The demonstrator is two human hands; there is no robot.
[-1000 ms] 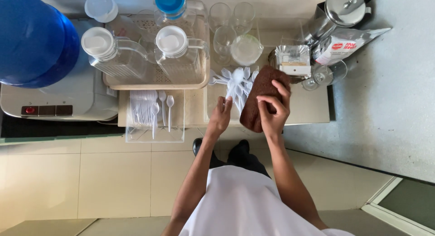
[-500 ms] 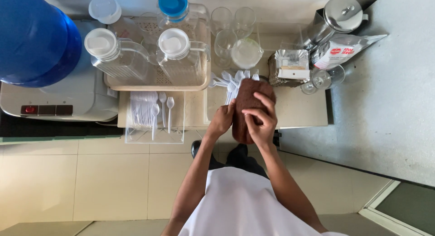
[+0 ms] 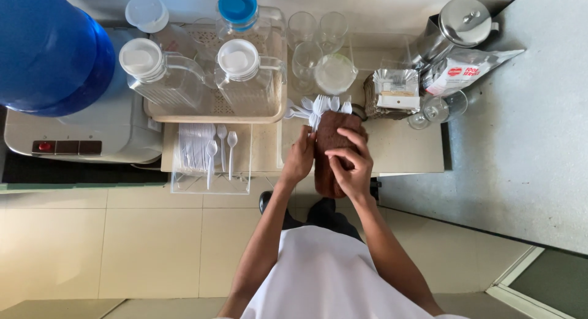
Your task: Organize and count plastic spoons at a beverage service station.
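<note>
My left hand (image 3: 299,161) grips a bunch of white plastic forks and spoons (image 3: 318,105) near their handles, their heads fanned out above the counter. My right hand (image 3: 352,165) presses a dark brown cloth (image 3: 331,138) around the lower part of the bunch. The cloth hangs down past the front edge of the beige counter (image 3: 398,153).
A tray (image 3: 214,114) holds two clear jugs with white lids (image 3: 239,59) and a blue-lidded jar. Several glasses (image 3: 318,31), a steel kettle (image 3: 456,28), a snack bag and a packet basket stand behind. A clear box with cutlery (image 3: 211,157) and a blue water bottle (image 3: 49,49) lie left.
Both hands with the cloth and cutlery have drawn closer to me and slightly left; the right hand has slid down along the cloth.
</note>
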